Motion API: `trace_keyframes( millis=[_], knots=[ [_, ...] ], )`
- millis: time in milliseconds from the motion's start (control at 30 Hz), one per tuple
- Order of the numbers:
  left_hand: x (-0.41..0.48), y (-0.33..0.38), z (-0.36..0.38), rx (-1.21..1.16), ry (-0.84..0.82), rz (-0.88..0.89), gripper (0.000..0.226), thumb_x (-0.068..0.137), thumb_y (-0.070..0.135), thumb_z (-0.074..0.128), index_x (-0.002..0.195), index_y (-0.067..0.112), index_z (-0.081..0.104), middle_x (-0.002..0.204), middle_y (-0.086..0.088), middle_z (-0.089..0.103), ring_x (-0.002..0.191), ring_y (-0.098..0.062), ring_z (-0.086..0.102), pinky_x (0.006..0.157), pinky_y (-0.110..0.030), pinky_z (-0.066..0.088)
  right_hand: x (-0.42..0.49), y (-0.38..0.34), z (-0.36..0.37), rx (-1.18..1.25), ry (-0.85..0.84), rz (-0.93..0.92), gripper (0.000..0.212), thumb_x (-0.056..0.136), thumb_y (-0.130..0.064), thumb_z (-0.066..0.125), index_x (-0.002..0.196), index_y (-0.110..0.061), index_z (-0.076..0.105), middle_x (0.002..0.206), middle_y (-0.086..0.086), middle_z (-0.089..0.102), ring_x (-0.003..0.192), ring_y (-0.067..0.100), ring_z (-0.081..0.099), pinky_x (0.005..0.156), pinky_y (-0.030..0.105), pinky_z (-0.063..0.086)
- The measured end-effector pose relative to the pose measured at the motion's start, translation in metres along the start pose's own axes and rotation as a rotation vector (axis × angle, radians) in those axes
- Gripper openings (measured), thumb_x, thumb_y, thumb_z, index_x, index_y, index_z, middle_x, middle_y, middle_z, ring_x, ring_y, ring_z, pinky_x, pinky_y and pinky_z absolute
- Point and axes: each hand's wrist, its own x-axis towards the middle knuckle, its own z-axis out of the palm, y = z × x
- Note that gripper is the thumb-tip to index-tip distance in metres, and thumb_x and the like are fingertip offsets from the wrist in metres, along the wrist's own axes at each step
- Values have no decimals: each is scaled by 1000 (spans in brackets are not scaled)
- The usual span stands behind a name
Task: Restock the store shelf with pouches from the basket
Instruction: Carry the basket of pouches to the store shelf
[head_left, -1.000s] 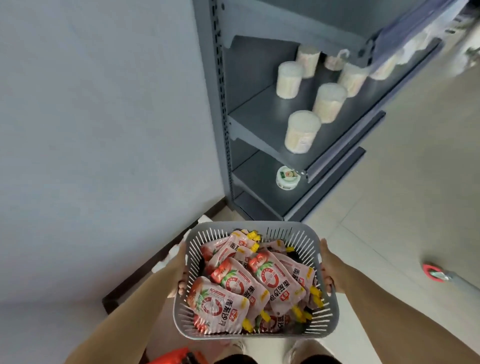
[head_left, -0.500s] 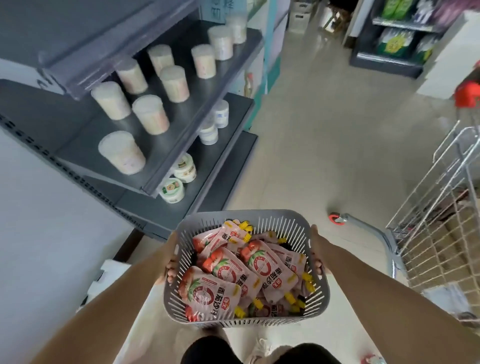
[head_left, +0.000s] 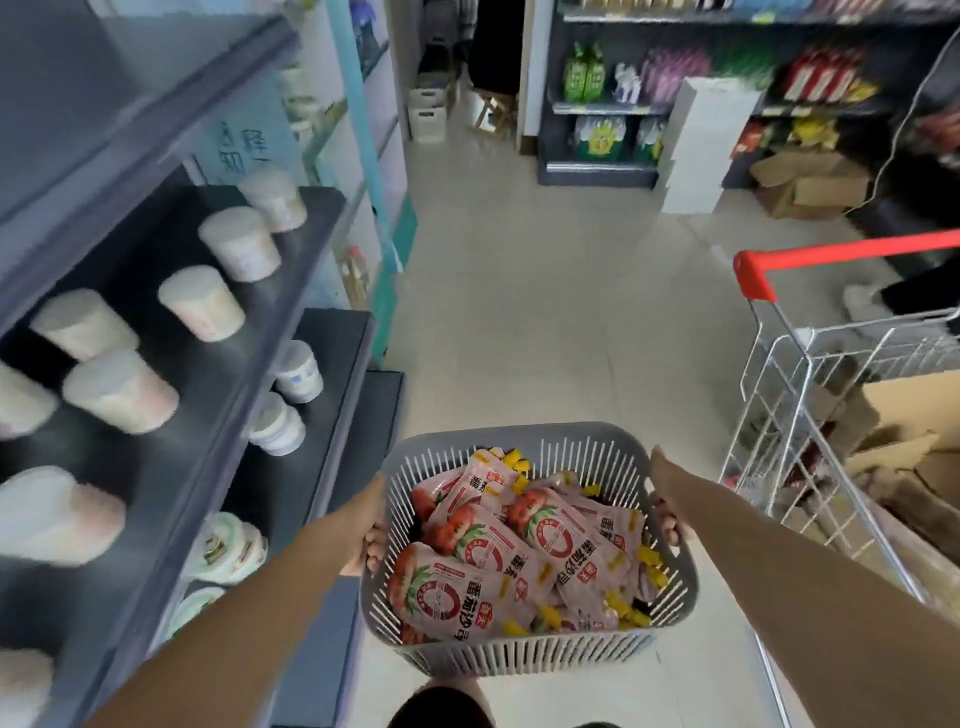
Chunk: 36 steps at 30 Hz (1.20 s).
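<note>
Tiled aisle floor (head_left: 545, 312). I saw grey slotted basket (head_left: 519, 656) heaped with pink tomato-print pouches (head_left: 467, 597); left grip (head_left: 371, 530), right grip (head_left: 666, 514) clasped its sides. Cup-stocked shelf (head_left: 171, 249) left, wire cart (head_left: 810, 374) right.

Grey slatted plastic basket (head_left: 524, 657), pink plastic pouches (head_left: 452, 597) w/ red-white ring print.
Yellow caps (head_left: 649, 556); dk-grey metal shelf (head_left: 291, 270); silver wire trolley (head_left: 841, 253), red handle.

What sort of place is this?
Likely a small grocery store: shelves lined with tubs, a wire shopping cart, and packaged goods on racks across the aisle.
</note>
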Motion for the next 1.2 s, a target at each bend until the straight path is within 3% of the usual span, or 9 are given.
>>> trace_keyframes(
  millis=[167,367,467,500,600,700,833,1000,1200],
  knots=[
    [50,120,-2,101,-4,18,67,84,77,29,48,21,25,48,0,21,42,-14,16,44,-24,14,44,-79,-13,113,59,19,66,100,-51,5,116,-6,50,71,15,48,65,21,48,58,24,38],
    [89,250,-1,204,-32,73,71,75,86,34,46,21,31,49,1,24,43,-13,18,44,-22,16,90,-148,-26,196,115,33,66,99,-53,7,73,-7,46,65,9,44,54,15,37,48,24,29],
    [113,318,8,263,23,83,75,80,81,31,42,17,36,42,0,29,38,-14,22,41,-21,18,130,-192,-37,225,91,64,74,101,-48,4,106,7,53,96,23,57,77,20,49,68,23,35],
    [122,341,12,263,45,84,74,81,80,30,44,17,35,42,0,28,36,-14,22,40,-21,18,143,-210,-42,215,93,67,74,101,-47,4,112,8,51,98,24,56,74,19,52,66,20,37],
    [145,399,28,253,81,72,72,77,85,20,46,21,30,43,1,26,35,-13,23,40,-17,19,183,-265,-61,211,68,107,69,100,-52,4,73,0,40,65,11,37,36,19,48,29,11,30],
    [167,453,42,211,90,50,74,75,87,17,45,21,29,42,1,27,34,-13,24,39,-17,20,213,-321,-82,154,34,107,66,97,-59,3,65,-9,33,60,8,31,51,18,30,44,25,26],
    [200,522,59,152,-10,79,76,73,89,13,45,20,28,41,0,26,36,-14,23,39,-20,20,251,-387,-112,145,24,54,49,100,-51,9,64,-21,23,56,5,34,54,13,28,46,25,24],
    [234,623,88,157,-114,68,78,68,93,13,42,21,29,39,1,27,33,-13,26,37,-17,25,297,-468,-159,94,78,104,73,93,-64,1,64,-6,36,59,12,30,52,18,28,48,27,21],
    [294,766,131,309,-193,96,78,67,93,8,45,20,28,41,1,28,35,-15,26,40,-18,25,365,-554,-202,186,161,94,67,94,-62,3,60,-10,28,60,10,26,52,17,24,49,28,17]
  ],
)
